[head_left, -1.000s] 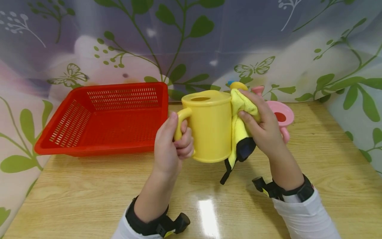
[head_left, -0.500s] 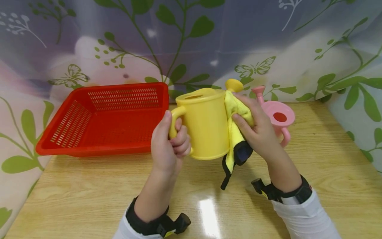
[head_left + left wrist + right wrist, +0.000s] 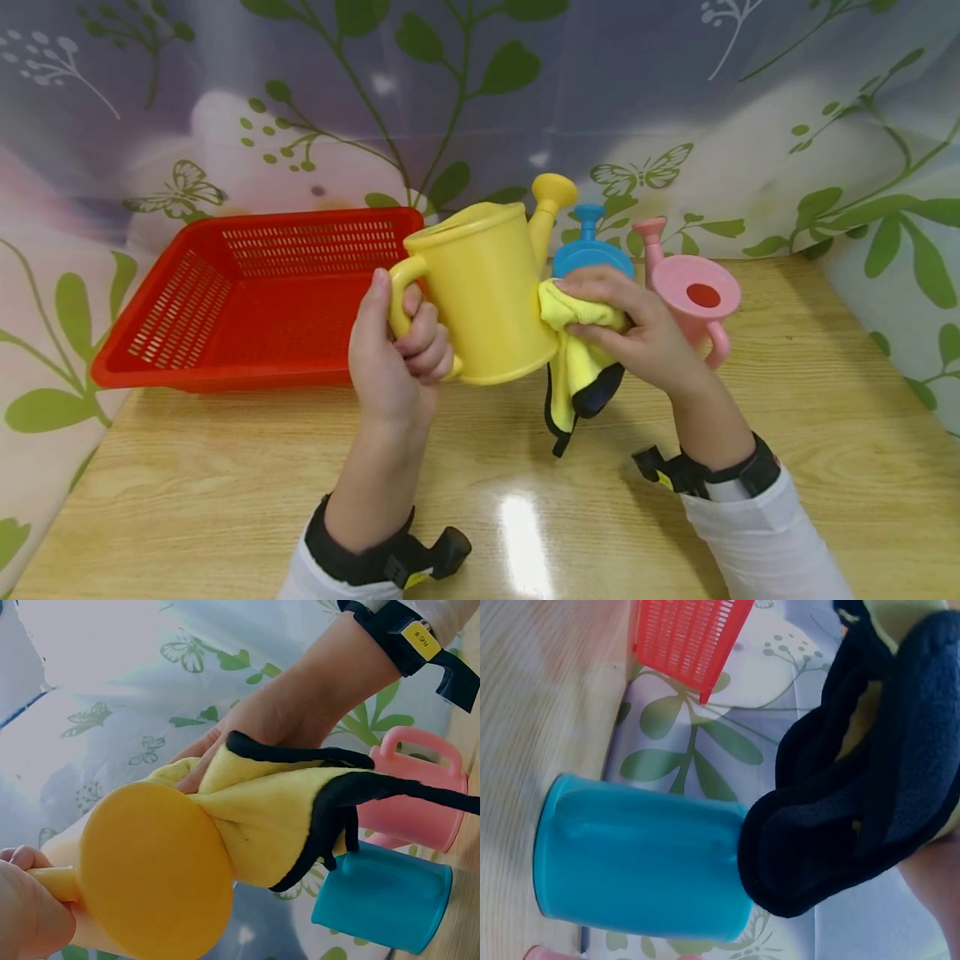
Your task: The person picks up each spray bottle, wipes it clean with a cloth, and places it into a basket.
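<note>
A yellow watering can [image 3: 487,292] is held up off the table, tilted, with its spout toward the back right. My left hand [image 3: 397,358] grips its handle, fingers curled round it. In my right hand [image 3: 637,329] is a bunched yellow cloth [image 3: 581,350] with black edging, pinched between thumb and fingers against the can's right side below the spout. The left wrist view shows the can's round base [image 3: 154,870] and the cloth [image 3: 262,817] beside it. From the right wrist the dark edging of the cloth [image 3: 840,802] hides most of the right hand.
Behind the right hand stands a blue watering can [image 3: 592,257], partly hidden. To its right is a pink watering can [image 3: 697,287]. A red slotted basket [image 3: 300,325] sits at the back left of the wooden table [image 3: 225,483], before a leaf-patterned curtain [image 3: 315,100].
The yellow watering can has moved left and tipped back, bringing its spout and the blue can into view. The right hand has slid the cloth lower along its side.
</note>
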Demonstrator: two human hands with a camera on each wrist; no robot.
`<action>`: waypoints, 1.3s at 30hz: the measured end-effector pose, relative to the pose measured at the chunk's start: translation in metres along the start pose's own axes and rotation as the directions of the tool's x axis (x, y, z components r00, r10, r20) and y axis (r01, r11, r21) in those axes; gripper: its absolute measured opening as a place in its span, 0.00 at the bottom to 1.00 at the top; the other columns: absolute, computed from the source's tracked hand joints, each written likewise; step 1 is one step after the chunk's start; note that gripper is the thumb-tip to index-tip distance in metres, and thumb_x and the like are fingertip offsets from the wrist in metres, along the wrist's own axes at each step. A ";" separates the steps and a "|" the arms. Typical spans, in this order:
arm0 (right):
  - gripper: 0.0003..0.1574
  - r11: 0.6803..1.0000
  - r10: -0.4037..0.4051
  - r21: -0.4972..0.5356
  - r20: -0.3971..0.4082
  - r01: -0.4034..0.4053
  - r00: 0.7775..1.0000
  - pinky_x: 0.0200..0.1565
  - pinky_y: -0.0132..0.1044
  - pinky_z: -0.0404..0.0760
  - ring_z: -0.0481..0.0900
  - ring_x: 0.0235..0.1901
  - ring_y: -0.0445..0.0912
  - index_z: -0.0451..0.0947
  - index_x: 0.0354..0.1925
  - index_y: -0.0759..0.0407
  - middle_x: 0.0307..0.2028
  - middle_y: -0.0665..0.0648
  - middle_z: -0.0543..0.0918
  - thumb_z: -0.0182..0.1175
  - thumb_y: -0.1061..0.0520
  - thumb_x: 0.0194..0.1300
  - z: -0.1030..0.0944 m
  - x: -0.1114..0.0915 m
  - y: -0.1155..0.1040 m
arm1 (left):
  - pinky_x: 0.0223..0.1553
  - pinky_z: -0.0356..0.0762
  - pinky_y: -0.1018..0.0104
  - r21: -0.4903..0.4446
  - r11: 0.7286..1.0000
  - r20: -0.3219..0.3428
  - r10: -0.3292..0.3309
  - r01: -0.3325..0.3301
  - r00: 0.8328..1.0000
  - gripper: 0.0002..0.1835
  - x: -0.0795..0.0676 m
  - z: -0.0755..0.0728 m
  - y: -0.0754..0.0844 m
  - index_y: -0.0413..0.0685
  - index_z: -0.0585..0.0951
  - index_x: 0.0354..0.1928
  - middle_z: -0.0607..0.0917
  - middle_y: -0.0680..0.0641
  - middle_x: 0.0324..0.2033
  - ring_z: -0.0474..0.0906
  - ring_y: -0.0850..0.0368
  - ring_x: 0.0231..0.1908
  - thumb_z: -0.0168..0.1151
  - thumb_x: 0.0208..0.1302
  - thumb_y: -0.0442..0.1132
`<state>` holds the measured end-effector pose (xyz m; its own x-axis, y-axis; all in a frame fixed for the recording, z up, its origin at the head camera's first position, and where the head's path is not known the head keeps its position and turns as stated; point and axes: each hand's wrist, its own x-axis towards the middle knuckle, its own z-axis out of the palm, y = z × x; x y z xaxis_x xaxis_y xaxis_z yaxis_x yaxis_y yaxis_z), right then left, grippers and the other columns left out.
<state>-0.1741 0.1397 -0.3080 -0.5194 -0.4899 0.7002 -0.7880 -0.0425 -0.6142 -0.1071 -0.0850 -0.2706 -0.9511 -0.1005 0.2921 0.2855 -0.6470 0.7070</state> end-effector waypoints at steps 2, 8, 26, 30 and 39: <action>0.36 1.000 -0.012 -0.001 0.029 0.012 1.000 0.40 0.29 0.74 0.71 0.47 0.49 0.75 0.52 0.60 0.50 0.53 0.75 0.59 0.80 0.42 -0.003 -0.002 0.003 | 0.10 0.35 0.69 -0.007 1.000 -0.010 0.000 0.000 1.000 0.21 0.001 0.000 0.001 0.52 0.62 0.20 0.58 0.59 0.06 0.46 0.65 0.08 0.33 0.72 0.48; 0.36 0.999 -0.049 -0.016 0.141 0.052 0.989 0.27 0.28 0.71 0.72 0.35 0.43 0.77 0.50 0.57 0.51 0.53 0.75 0.59 0.80 0.41 -0.015 -0.008 0.009 | 0.10 0.34 0.69 -0.022 1.000 -0.030 0.015 -0.015 0.999 0.21 0.001 0.000 0.001 0.52 0.62 0.19 0.56 0.58 0.07 0.45 0.65 0.08 0.32 0.72 0.48; 0.30 0.990 0.140 -0.036 0.094 -0.137 0.986 0.41 0.30 0.75 0.71 0.48 0.49 0.74 0.52 0.65 0.49 0.53 0.76 0.59 0.77 0.48 -0.021 -0.008 0.001 | 0.10 0.35 0.69 -0.026 0.998 0.043 -0.059 0.060 0.997 0.21 -0.001 0.001 -0.004 0.53 0.62 0.20 0.60 0.61 0.06 0.46 0.65 0.08 0.31 0.72 0.49; 0.29 0.976 0.156 -0.145 -0.043 -0.161 0.987 0.41 0.28 0.73 0.71 0.48 0.47 0.75 0.50 0.63 0.46 0.50 0.76 0.62 0.75 0.47 -0.018 -0.004 -0.008 | 0.09 0.35 0.69 0.003 0.997 0.071 -0.075 0.075 0.995 0.21 -0.003 0.004 -0.009 0.53 0.62 0.20 0.59 0.61 0.06 0.46 0.66 0.08 0.31 0.72 0.48; 0.27 0.934 0.176 -0.248 -0.306 -0.256 0.936 0.43 0.30 0.70 0.70 0.46 0.44 0.74 0.52 0.61 0.48 0.51 0.77 0.61 0.70 0.52 -0.011 0.004 -0.025 | 0.08 0.38 0.68 0.096 0.993 0.172 -0.085 0.069 0.981 0.19 -0.008 0.008 -0.015 0.52 0.61 0.21 0.57 0.60 0.08 0.45 0.63 0.08 0.35 0.71 0.49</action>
<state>-0.1598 0.1483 -0.2863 -0.7255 -0.1997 0.6587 -0.6851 0.3019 -0.6630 -0.1031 -0.0682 -0.2783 -0.9372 0.0866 0.3378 0.2292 -0.5769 0.7840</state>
